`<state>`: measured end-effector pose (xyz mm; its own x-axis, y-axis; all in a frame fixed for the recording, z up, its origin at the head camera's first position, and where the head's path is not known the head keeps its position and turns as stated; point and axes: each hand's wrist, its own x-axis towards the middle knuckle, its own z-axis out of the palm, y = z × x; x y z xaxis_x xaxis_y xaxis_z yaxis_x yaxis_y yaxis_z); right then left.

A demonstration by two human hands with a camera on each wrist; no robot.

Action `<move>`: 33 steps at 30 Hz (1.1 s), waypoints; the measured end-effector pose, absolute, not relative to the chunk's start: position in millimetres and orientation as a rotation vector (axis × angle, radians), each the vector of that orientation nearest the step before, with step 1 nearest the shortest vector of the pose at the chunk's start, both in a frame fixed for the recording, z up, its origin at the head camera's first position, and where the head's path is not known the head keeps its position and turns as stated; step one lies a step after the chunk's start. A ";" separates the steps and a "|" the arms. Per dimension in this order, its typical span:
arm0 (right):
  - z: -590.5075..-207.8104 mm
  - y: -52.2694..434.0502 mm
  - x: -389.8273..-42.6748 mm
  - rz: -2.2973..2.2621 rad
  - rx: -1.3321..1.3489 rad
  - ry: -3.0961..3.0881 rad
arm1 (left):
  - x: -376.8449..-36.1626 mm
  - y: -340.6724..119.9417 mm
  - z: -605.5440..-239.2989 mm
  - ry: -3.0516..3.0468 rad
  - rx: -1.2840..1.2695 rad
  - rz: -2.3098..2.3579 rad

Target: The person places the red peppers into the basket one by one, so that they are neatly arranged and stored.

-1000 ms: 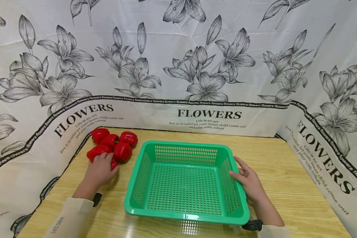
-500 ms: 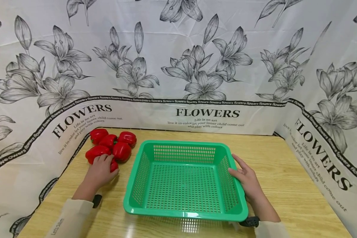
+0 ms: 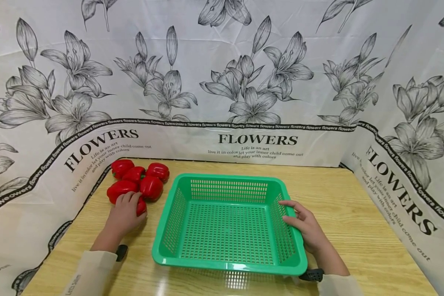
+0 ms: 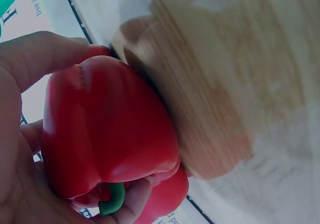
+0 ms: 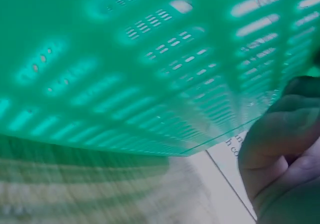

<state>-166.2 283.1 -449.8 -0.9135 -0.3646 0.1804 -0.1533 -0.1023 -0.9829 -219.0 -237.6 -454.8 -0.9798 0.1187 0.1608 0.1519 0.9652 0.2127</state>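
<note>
My left hand (image 3: 122, 213) grips a red bell pepper (image 3: 141, 206) at the front of a small group on the table's left. Close up in the left wrist view, thumb and fingers curl round this bell pepper (image 4: 112, 119), its green stem toward the fingertips. A green plastic basket (image 3: 227, 267) with slotted walls stands mid-table, nothing in it. My right hand (image 3: 306, 228) holds the basket's right rim, with index finger and thumb reaching over to the inside. Other fingers of the right hand (image 5: 280, 149) are bent outside the slotted wall in the right wrist view.
Several more red bell peppers (image 3: 151, 188) lie bunched against the gripped one, near the back left corner. A white flower-print cloth (image 3: 185, 144) hangs along the back and both sides of the wooden table (image 3: 359, 230).
My right index finger has shifted from along the outside of the rim to over it, into the basket. The left hand stays on the bell pepper. The head view has drifted slightly.
</note>
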 end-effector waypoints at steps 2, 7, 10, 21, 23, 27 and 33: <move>-451.5 281.0 -166.7 -2.151 -0.552 2.061 | -218.8 -237.7 -455.8 -2.956 -0.207 -0.349; -453.0 280.0 -168.7 -2.154 -0.527 2.110 | -217.6 -236.8 -456.4 -2.913 -0.235 -0.370; -452.5 282.0 -171.3 -2.135 -0.526 2.113 | -217.0 -236.3 -456.6 -2.903 -0.237 -0.372; -452.0 283.9 -181.6 -2.171 -0.406 2.114 | -216.0 -237.4 -460.3 -2.911 -0.212 -0.394; -452.1 283.3 -181.0 -2.191 -0.397 2.109 | -216.2 -238.0 -461.6 -2.910 -0.212 -0.402; -451.6 282.1 -179.8 -2.218 -0.390 2.111 | -216.9 -238.7 -461.9 -2.902 -0.207 -0.425; -451.4 280.3 -181.5 -2.232 -0.359 2.128 | -217.7 -240.2 -460.9 -2.915 -0.199 -0.469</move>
